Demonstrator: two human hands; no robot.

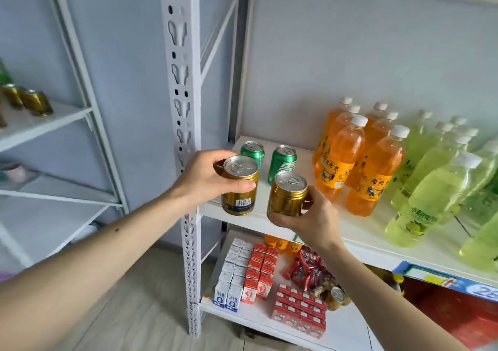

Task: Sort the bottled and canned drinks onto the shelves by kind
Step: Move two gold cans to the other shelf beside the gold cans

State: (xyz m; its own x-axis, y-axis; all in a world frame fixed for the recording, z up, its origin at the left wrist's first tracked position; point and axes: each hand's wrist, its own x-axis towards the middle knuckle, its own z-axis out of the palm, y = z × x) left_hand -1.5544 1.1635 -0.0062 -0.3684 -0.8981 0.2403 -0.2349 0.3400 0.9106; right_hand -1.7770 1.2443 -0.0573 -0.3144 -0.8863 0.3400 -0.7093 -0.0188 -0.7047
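I hold one gold can (pixel 238 186) in the left hand (pixel 207 181) and another gold can (pixel 287 194) in the right hand (pixel 314 216), fingers wrapped around each, at the white shelf (pixel 358 236) front, ahead of two green cans (pixel 281 162). Step in hand: placement. Next move, as I judge it: set both beside like cans, upright.

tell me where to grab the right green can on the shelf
Grip the right green can around its upper side wall, coming from above and the front. It stands upright with its top clear, while the gold can in the right hand screens its lower front.
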